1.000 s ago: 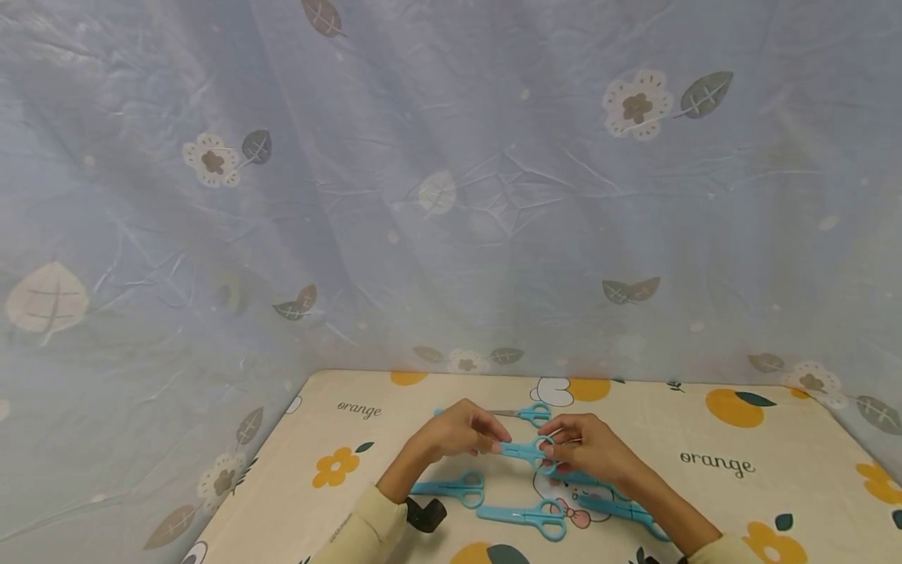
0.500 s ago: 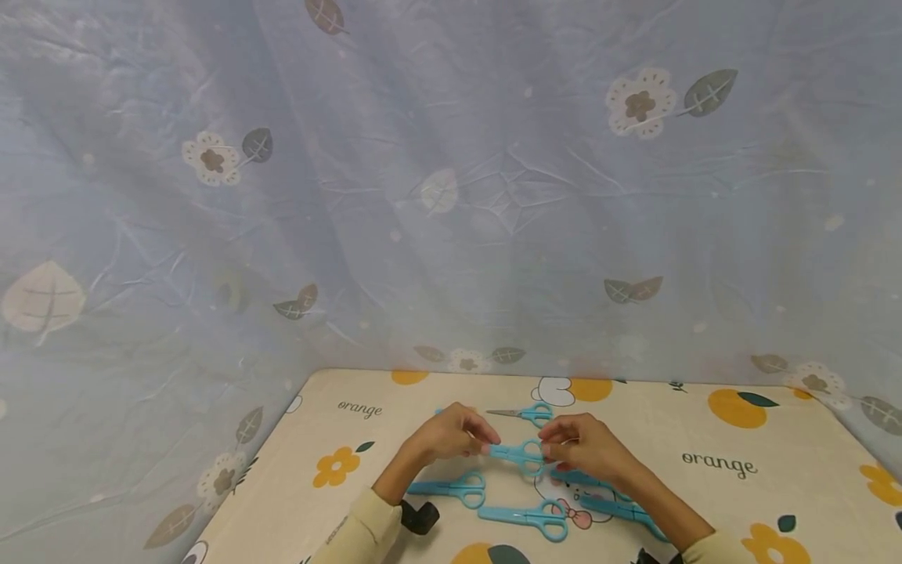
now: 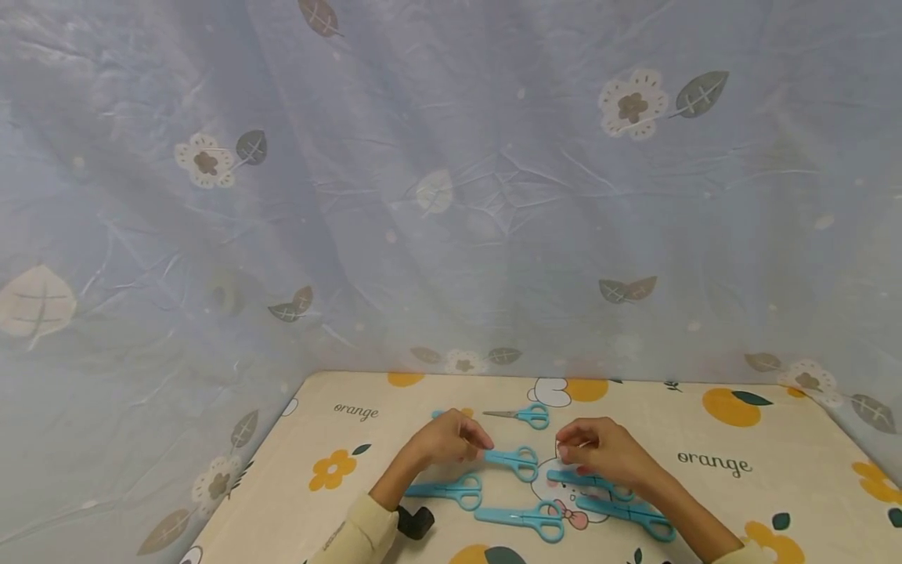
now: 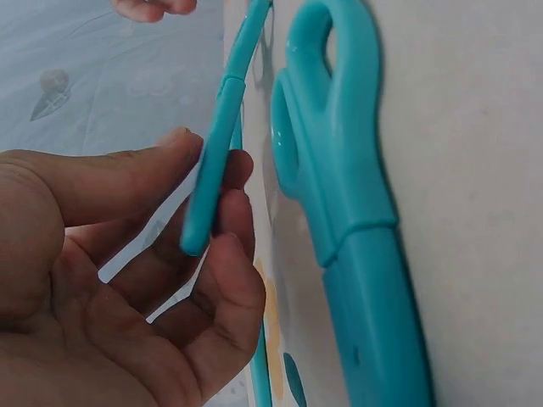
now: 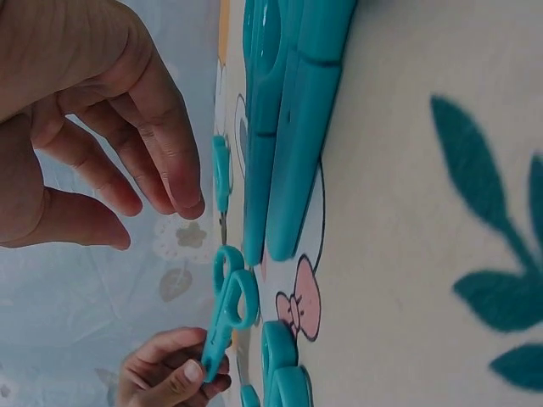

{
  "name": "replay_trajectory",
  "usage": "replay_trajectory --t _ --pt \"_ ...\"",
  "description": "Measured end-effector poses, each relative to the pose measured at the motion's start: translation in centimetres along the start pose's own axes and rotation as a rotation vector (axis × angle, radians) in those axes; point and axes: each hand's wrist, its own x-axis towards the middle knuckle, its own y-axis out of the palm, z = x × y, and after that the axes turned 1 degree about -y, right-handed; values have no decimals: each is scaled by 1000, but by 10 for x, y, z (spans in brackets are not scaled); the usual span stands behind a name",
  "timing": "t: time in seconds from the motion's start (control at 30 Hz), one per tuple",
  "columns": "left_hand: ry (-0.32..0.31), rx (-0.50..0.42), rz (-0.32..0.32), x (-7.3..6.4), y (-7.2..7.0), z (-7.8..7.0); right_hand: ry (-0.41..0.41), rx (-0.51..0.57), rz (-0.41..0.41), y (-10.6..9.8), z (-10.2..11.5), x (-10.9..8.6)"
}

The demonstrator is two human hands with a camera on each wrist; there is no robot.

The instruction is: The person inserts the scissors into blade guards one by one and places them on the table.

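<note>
My left hand [image 3: 445,439] pinches a pair of blue scissors [image 3: 513,461] by the sheathed blade end, between thumb and fingertips. Its handle loops point to the right. In the left wrist view, the thumb [image 4: 136,182] presses one side of the blue sheath [image 4: 212,186]. My right hand [image 3: 604,450] hovers over two sheathed scissors on the right, fingers loosely bent, with nothing between them. In the right wrist view a gap shows between its thumb and fingers [image 5: 170,161]. Beyond both hands lie scissors with a bare metal blade [image 3: 521,415].
On the patterned cloth [image 3: 810,470] lie sheathed blue scissors at left [image 3: 451,491], front middle [image 3: 524,518] and right [image 3: 627,513]. Part of a small blue piece [image 3: 438,413] shows behind my left hand. A hanging patterned sheet [image 3: 451,235] closes off the back.
My right hand has let go of the handle loops and drawn off to the right. My left hand keeps hold of the scissors, which have moved slightly left and lower.
</note>
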Motion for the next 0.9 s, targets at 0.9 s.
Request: replay_trajectory --t 0.9 --pt "49 173 34 -18 -6 4 -45 -11 -11 -18 -11 -15"
